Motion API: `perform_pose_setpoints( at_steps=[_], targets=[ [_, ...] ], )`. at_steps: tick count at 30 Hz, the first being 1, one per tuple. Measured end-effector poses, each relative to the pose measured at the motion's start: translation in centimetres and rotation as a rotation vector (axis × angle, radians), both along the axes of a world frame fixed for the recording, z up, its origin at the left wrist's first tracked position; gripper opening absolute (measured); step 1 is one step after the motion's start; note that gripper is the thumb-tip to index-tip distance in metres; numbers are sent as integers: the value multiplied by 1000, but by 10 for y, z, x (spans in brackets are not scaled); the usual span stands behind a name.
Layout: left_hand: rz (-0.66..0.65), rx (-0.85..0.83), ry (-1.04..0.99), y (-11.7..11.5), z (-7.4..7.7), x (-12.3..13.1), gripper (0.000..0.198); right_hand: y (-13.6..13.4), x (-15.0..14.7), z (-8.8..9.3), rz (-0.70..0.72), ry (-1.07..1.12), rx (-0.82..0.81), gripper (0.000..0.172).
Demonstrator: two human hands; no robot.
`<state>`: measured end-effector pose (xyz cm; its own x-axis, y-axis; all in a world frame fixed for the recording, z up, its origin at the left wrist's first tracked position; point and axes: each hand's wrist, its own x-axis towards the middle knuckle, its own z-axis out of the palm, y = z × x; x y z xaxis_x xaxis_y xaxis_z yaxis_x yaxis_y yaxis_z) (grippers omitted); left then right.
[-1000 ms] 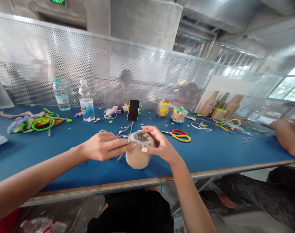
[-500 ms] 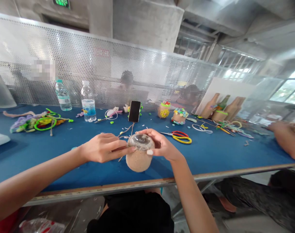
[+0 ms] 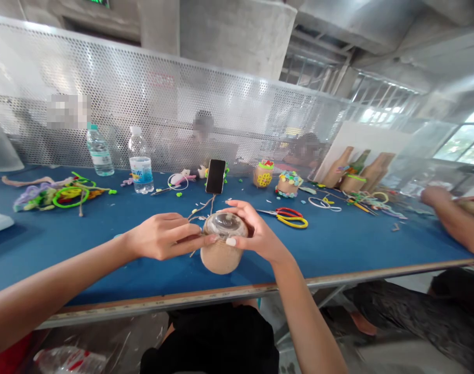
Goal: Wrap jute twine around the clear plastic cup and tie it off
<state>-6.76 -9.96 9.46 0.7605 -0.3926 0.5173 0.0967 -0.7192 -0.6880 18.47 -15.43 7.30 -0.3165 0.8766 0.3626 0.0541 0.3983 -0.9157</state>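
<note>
A small jar wrapped in tan twine (image 3: 220, 254) is held just above the blue table (image 3: 349, 239), its clear domed end (image 3: 225, 223) turned up. My right hand (image 3: 256, 234) is curled round the jar's top and right side. My left hand (image 3: 164, 236) pinches a strand of twine (image 3: 201, 208) against the jar's left rim; the loose strand trails back across the table toward a black phone (image 3: 215, 176) propped upright.
Red and yellow scissors (image 3: 289, 217) lie right of the jar. Two water bottles (image 3: 140, 167) and a heap of coloured pipe cleaners (image 3: 61, 195) sit at the left. Decorated jars (image 3: 287, 184) and twine-wrapped bottles (image 3: 361, 171) stand at the back right. Another person's arm (image 3: 455, 218) rests at the far right.
The jar and both my hands have barely shifted. The other person's hand at the far right has moved a little to the left.
</note>
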Motion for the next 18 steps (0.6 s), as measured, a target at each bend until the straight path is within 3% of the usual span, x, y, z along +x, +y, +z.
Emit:
perform_pose_setpoints(
  at_steps=[3,6,10,13,15,18],
  targets=[
    [-3,-9,-11,-2,-2,0,28,6,1,1,90,17,-33,74],
    [-28,-130,-15,-2,-8,0,29,8,0,-2,133,53,-49,83],
    [-107,-432,-113,-1,-18,5,27,3,-5,-14,11,151,-43,92],
    [-148,-361,-117,-2,-18,7,20,-3,-9,-23,-138,164,5,72],
    [-150,-260,-75,-3,-15,8,22,-7,-11,-27,-157,171,17,62],
    [-125,-278,-90,-4,-13,9,23,-8,-11,-29,-147,187,13,57]
  ],
)
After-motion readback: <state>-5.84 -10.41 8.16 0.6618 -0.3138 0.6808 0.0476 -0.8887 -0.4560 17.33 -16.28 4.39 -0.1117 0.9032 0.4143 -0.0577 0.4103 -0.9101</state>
